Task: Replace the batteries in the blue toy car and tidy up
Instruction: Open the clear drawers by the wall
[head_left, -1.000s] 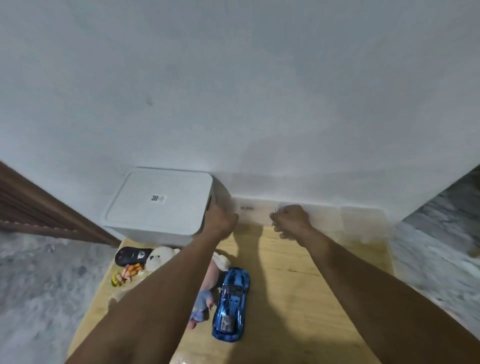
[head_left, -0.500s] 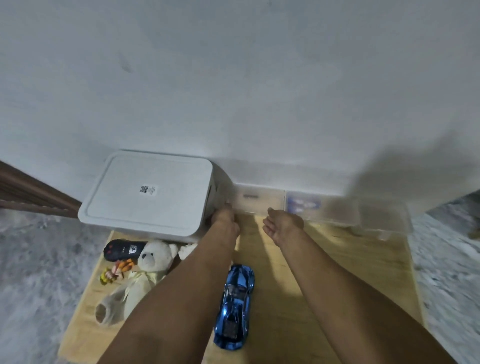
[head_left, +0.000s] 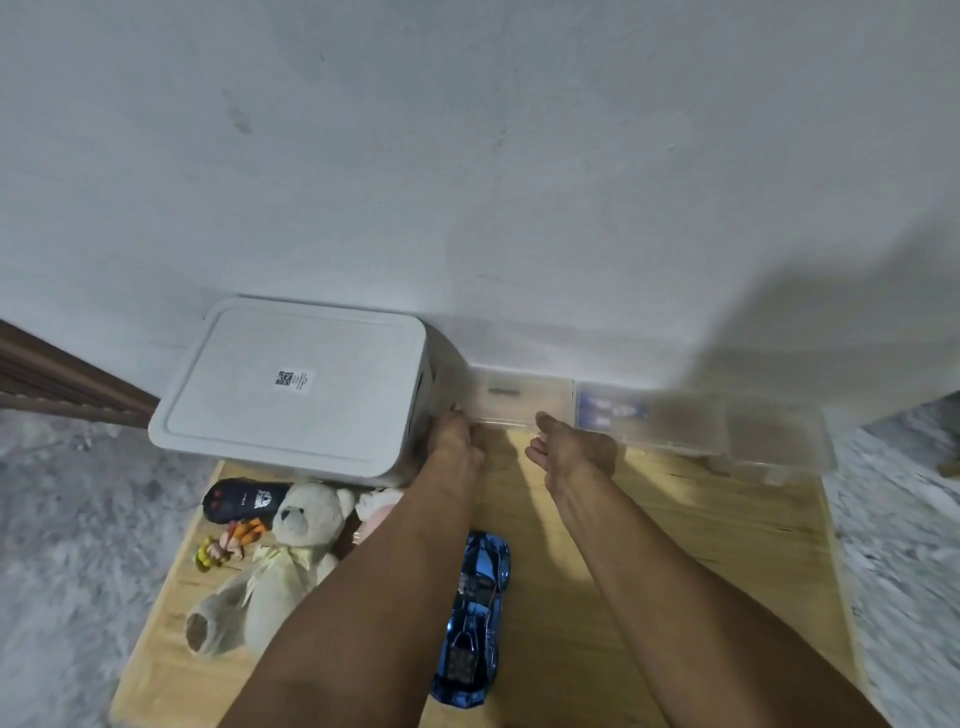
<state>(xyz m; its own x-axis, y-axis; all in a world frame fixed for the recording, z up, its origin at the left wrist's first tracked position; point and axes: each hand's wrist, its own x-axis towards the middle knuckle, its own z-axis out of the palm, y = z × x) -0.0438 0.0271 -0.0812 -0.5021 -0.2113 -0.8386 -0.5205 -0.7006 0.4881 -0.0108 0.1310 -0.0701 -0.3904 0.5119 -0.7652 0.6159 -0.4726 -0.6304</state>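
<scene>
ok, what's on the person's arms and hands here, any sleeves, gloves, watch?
Both arms are bare from the bottom edge of the frame up to the wrists: no sleeves show. The left hand and right hand wear no gloves, and no watch, band or ring is visible. The fingers are partly hidden, so small rings cannot be ruled out.

Single head-worn wide-angle view, steeply down and forward over the wooden board (head_left: 649, 545), perhaps motion-blurred at right.
</scene>
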